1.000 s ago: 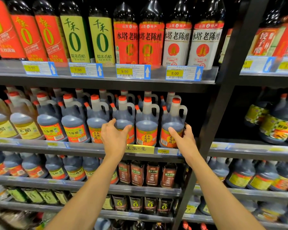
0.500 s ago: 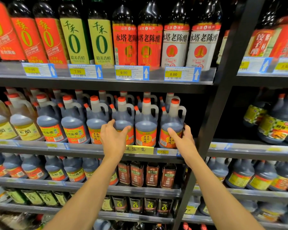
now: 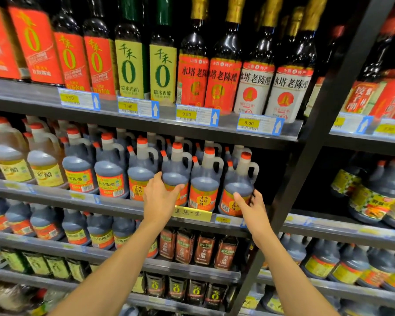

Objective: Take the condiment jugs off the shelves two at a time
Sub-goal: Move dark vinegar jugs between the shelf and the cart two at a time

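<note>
Jugs point(image 3: 203, 179) stand in rows on the middle shelf point(image 3: 114, 201), below bottles point(image 3: 251, 87).

A shop aisle: stocked shelves point(image 3: 146, 124) of vinegar bottles point(image 3: 162, 71), yellow price tags point(image 3: 249, 123) along the edges.

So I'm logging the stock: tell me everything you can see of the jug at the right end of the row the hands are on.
The jug is cloudy plastic holding dark liquid, with a red cap, a loop handle and an orange label. It stands upright at the shelf edge, last in its row, beside the black post. The right hand cups its lower label.
</note>
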Motion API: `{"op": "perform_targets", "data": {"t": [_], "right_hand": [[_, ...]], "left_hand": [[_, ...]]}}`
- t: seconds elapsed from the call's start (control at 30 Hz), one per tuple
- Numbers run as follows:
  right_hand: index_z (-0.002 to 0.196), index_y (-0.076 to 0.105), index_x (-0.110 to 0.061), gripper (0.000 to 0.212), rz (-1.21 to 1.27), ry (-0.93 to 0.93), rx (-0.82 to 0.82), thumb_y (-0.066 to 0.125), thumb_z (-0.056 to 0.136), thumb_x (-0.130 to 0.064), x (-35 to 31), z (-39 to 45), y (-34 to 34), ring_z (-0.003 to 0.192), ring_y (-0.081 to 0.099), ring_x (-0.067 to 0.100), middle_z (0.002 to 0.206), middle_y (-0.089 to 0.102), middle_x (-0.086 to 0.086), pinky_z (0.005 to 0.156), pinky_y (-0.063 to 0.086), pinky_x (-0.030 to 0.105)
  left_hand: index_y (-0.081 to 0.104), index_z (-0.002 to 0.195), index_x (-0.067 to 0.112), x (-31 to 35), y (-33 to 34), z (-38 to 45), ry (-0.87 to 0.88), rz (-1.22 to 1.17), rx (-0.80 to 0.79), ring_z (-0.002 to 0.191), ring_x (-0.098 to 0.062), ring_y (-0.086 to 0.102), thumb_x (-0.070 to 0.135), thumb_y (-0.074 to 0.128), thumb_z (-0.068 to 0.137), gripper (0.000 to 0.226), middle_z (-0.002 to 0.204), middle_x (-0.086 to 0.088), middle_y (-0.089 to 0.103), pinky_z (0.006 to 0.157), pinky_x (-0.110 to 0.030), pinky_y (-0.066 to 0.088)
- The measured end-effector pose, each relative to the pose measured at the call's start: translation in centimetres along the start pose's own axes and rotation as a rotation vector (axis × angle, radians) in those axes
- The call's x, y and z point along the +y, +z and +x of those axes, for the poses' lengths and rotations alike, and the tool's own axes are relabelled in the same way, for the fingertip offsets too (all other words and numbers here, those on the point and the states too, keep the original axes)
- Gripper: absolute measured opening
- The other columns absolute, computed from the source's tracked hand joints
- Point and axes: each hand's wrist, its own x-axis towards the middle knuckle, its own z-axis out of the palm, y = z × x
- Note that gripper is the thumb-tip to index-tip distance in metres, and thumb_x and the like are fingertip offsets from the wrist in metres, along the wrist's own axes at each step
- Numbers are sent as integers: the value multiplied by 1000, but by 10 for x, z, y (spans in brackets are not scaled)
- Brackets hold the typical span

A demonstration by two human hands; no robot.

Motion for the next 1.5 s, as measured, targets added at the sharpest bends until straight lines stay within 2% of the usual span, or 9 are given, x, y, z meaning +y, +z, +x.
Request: {"op": "perform_targets", "data": {"t": [0.2, 0.33, 0.43, 0.57, 0.87, 1.07, 1.27, 1.4, 1.5], "right_hand": [[149, 35, -28, 62, 14, 3, -23, 65, 96, -40, 2, 0, -1, 119, 56, 13, 131, 56, -12, 103, 48, 37], [144, 37, -30, 57, -18, 2, -14, 66, 96, -38, 2, 1, 0, 116, 57, 12, 120, 55, -21, 103, 50, 39], [148, 38, -27, 63, -34, 8, 17, 68, 94, -41, 2, 2, 1, 122, 57, 18, 128, 57, -12, 107, 49, 48], [149, 36, -26, 67, -30, 23, 36, 68, 93, -44, 4, 3, 2, 127, 55, 22, 139, 54, -2, 109, 48, 50], [146, 37, -25, 59, -42, 13, 53, 66, 97, -38, 2, 1, 4, 117, 54, 16, 127, 53, -7, 102, 49, 39], [146, 38, -24, 61, -44, 24, 55, 67, 95, -41, 1, 0, 4, 122, 58, 20, 135, 57, -1, 104, 51, 43], [145, 38, -24, 57, -72, 39, 60, 65, 97, -38, -2, -1, 4, 119, 58, 19, 133, 58, -1, 100, 51, 39], [148, 37, -22, 59, -111, 51, 55, 64, 98, -38, -7, -6, 4, 122, 56, 20, 141, 56, 2, 105, 49, 42], [156, 30, -16, 69, -219, 60, 68, 62, 99, -37, -13, -11, 5, 135, 51, 27, 150, 49, 6, 109, 43, 42]], "left_hand": [[53, 131, 10, 2, 1, 2, 0, -70, -7, 114, -36, 62, 46, 80, 81, 67, 119, -10, 69, 92, -50, 53], [50, 139, 5, 5, -2, 4, -19, -85, -10, 119, -38, 60, 42, 81, 82, 75, 124, -15, 68, 95, -48, 51], [51, 140, 6, 2, -3, 5, -26, -97, -6, 118, -38, 60, 44, 82, 80, 78, 122, -13, 68, 95, -50, 51], [49, 141, 5, 0, -3, 7, -27, -77, 3, 120, -38, 59, 45, 81, 80, 80, 123, -14, 68, 96, -51, 51], [46, 146, 4, -5, -1, 9, -25, -67, 15, 124, -39, 56, 45, 81, 81, 84, 126, -18, 66, 99, -50, 49], [45, 146, 4, -8, -3, 10, -14, -71, 12, 124, -39, 56, 44, 81, 81, 85, 126, -18, 66, 99, -48, 48], [42, 149, 6, -7, -4, 8, -19, -59, 5, 121, -39, 57, 46, 79, 83, 86, 120, -18, 68, 97, -50, 49], [35, 153, 6, -12, -8, 8, -6, -54, -38, 112, -37, 61, 49, 76, 85, 90, 111, -16, 69, 88, -48, 51], [43, 143, 9, -19, -17, 8, 31, -26, -93, 94, -32, 65, 50, 75, 85, 77, 87, -5, 67, 72, -42, 52]]}}
